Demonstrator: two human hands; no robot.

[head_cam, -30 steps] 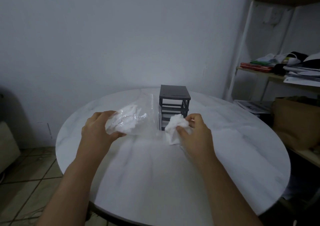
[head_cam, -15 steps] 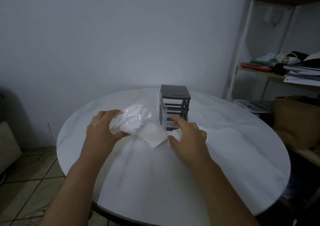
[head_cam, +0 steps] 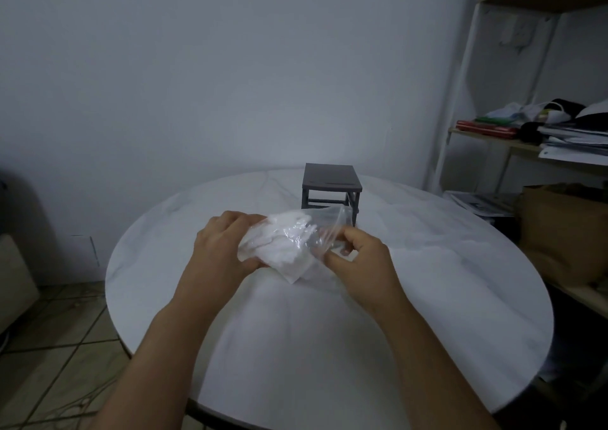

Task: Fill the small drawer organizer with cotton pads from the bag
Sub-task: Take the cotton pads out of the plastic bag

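Head view: bag [head_cam: 287, 241] gripped between left hand [head_cam: 219, 252] and right hand [head_cam: 359, 260].

left hand [head_cam: 220, 252]: bare | right hand [head_cam: 358, 262]: bare | forearms [head_cam: 154, 347]: bare

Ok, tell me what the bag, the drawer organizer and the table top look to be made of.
The bag: thin clear plastic film, glossy; it crinkles, glints, and white contents show through. The drawer organizer: likely moulded plastic, matte dark grey, with thin even bars; painted metal cannot be ruled out. The table top: white with faint grey veins, smooth; marble or a marble-look laminate.
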